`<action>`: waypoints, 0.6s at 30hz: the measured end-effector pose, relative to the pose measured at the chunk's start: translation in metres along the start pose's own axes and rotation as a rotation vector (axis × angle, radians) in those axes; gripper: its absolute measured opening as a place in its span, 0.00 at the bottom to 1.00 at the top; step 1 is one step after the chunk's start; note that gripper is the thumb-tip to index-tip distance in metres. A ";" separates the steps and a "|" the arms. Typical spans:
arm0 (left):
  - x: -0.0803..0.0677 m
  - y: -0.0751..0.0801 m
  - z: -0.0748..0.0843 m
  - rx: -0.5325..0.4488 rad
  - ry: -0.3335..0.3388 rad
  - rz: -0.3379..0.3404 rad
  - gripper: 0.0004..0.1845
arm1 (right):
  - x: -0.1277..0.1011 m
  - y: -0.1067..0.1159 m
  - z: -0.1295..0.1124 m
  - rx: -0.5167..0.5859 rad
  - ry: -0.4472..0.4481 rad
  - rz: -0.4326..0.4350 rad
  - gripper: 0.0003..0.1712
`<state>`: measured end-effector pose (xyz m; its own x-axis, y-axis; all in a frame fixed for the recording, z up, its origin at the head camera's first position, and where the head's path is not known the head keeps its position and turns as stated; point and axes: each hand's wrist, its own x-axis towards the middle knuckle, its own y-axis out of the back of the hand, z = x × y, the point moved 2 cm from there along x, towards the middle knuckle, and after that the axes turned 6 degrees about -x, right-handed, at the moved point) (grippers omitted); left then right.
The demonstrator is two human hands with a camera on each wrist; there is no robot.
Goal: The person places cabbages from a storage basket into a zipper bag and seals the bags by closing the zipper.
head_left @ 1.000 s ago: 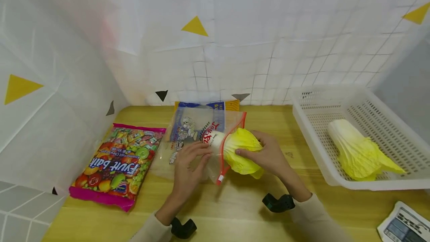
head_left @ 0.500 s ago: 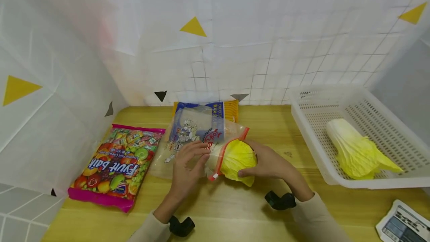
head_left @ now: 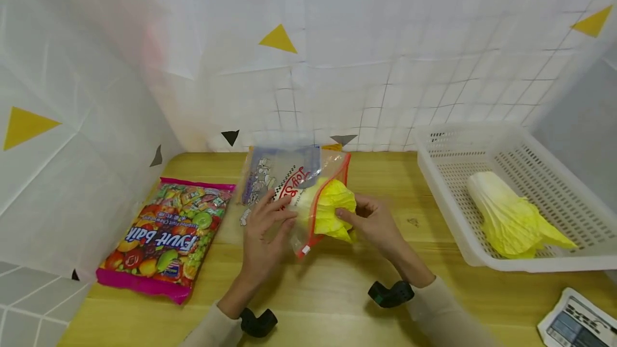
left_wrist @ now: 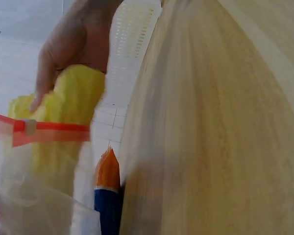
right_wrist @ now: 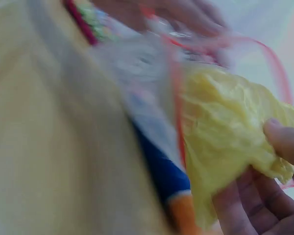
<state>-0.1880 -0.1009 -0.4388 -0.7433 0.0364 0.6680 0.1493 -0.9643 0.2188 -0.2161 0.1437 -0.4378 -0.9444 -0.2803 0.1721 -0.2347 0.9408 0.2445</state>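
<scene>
The cabbage (head_left: 332, 210) is pinched at its leafy end by the right hand (head_left: 373, 224), stem half inside the zip bag (head_left: 294, 191), whose mouth is held by the left hand (head_left: 262, 232) above the bench (head_left: 337, 293); leaves remain outside, seal unclosed

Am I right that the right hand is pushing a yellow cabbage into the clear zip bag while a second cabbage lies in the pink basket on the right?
Not quite: the basket is white, not pink, as the head view shows. The rest holds: the right hand pushes the yellow cabbage into the clear zip bag, and a second cabbage lies in that basket.
</scene>
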 end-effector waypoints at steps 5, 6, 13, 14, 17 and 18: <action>-0.001 -0.001 -0.003 -0.031 0.031 -0.052 0.08 | -0.001 -0.031 0.009 -0.198 0.212 -0.052 0.12; -0.002 -0.001 -0.004 -0.035 0.032 -0.067 0.08 | -0.001 -0.035 0.010 -0.243 0.259 -0.043 0.10; -0.004 -0.004 -0.004 -0.047 0.027 -0.091 0.09 | -0.004 -0.042 0.012 -0.102 0.235 0.124 0.09; -0.004 -0.003 -0.004 -0.039 0.020 -0.088 0.09 | -0.004 -0.042 0.012 -0.050 0.196 0.148 0.09; -0.003 -0.003 -0.003 -0.009 -0.009 -0.081 0.09 | -0.004 -0.047 0.014 0.078 0.100 0.221 0.09; -0.003 -0.002 -0.003 -0.001 -0.019 -0.080 0.09 | -0.005 -0.050 0.015 0.100 0.085 0.236 0.10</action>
<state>-0.1880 -0.0994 -0.4433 -0.7405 0.1183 0.6615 0.0890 -0.9584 0.2711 -0.2030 0.1011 -0.4647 -0.9539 -0.0622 0.2935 -0.0360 0.9950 0.0936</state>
